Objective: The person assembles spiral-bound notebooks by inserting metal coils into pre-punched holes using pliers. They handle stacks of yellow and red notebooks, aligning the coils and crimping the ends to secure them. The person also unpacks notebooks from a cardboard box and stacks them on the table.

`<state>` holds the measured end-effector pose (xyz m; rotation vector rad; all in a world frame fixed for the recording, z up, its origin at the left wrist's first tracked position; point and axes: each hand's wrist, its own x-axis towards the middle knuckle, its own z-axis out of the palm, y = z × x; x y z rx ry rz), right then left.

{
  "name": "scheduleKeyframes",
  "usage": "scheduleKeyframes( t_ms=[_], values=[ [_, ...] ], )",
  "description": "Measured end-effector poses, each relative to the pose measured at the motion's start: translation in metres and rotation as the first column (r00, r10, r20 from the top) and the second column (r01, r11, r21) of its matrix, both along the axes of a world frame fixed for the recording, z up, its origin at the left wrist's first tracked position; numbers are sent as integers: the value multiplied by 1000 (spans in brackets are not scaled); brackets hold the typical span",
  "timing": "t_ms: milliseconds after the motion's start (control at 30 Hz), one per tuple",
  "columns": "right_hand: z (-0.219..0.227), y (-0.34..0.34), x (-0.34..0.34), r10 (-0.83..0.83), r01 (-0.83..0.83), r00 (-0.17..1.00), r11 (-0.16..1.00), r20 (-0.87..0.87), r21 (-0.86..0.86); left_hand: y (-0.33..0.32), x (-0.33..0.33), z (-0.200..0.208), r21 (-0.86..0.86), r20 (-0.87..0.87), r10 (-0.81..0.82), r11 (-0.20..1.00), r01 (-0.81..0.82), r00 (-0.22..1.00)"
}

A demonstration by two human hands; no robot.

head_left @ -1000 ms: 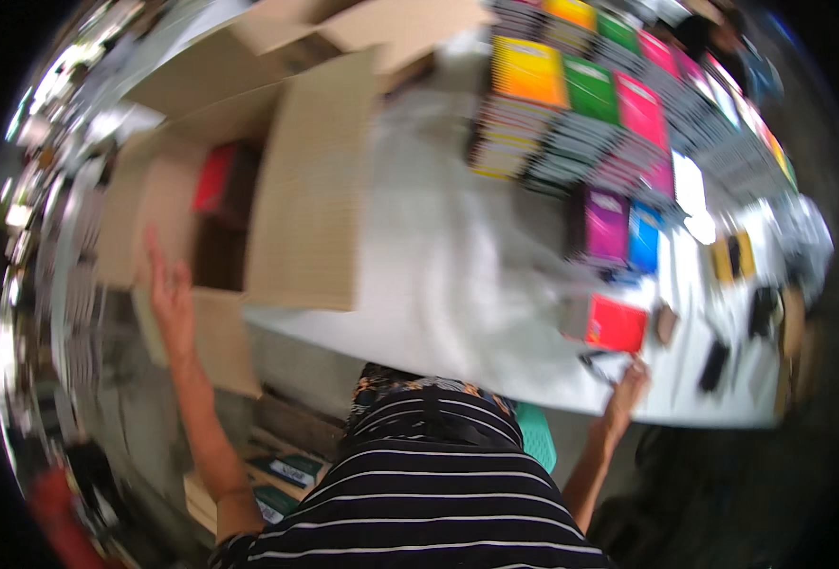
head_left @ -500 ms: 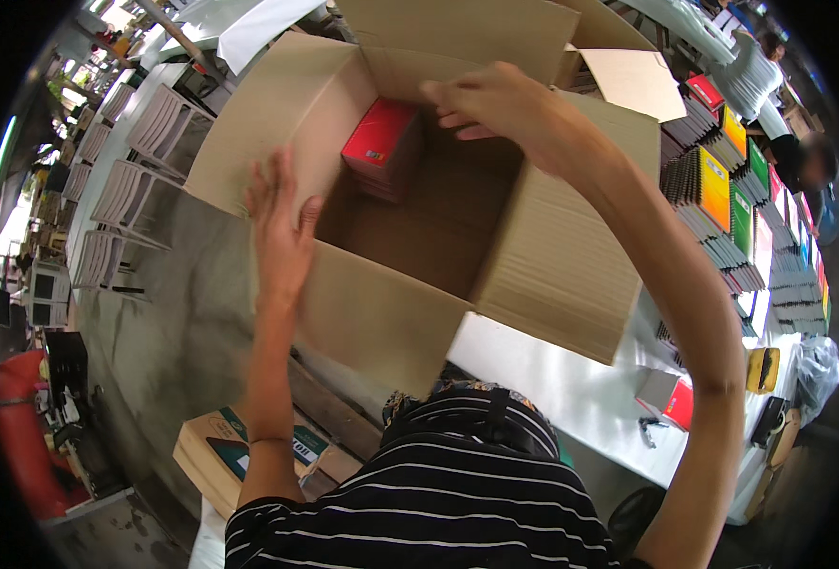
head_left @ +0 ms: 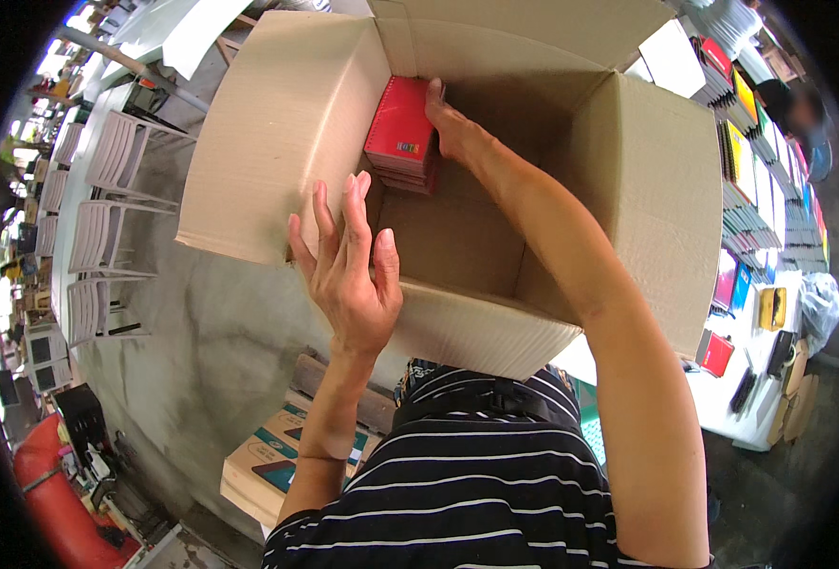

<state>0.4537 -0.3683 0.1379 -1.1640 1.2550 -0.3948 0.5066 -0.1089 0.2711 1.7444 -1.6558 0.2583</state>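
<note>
Here's the right hand (head_left: pixel 446 121) inside the cardboard box (head_left: pixel 277 133), thumb at the right edge of the red notebook stack (head_left: pixel 400 114) in the far left corner; hidden fingers, so I can't tell whether it grips! The left hand (head_left: pixel 355 289) spreads wide open at the box's near left corner.

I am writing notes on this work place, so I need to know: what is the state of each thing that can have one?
Cardboard box: open, flaps spread outward.
Red notebooks: closed, stacked inside the box.
Left hand: open, fingers spread.
Right hand: against the red stack, fingers partly hidden.
Yellow notebooks: closed, stacked.
White chairs: in a row.
Plastic bag: crumpled.
</note>
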Motion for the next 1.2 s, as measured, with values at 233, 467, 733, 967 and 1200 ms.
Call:
scheduleKeyframes(
  t_ms=[233, 467, 733, 967, 1200],
  values=[
    [35, 15, 15, -276, 108, 876, 911, 395, 398, -1, 2, -4, -33, 12, -11, 999, 12, 1000],
    [41, 10, 13, -309, 177, 863, 926, 400, 333, -5, -5, -1, -19, 31, -22, 1000, 23, 999],
    [46, 10, 10, -302, 141, 826, 928, 476, 344, -5, -6, -1, -20, 68, -31, 999, 33, 997],
    [41, 10, 10, -358, 147, 758, 908, 546, 392, -4, -7, -1, -9, 46, -28, 1000, 29, 999],
    [44, 1, -30, 128, -147, 972, 985, 197, 85, -2, -5, -2, -12, 40, -21, 1000, 21, 999]
  ],
)
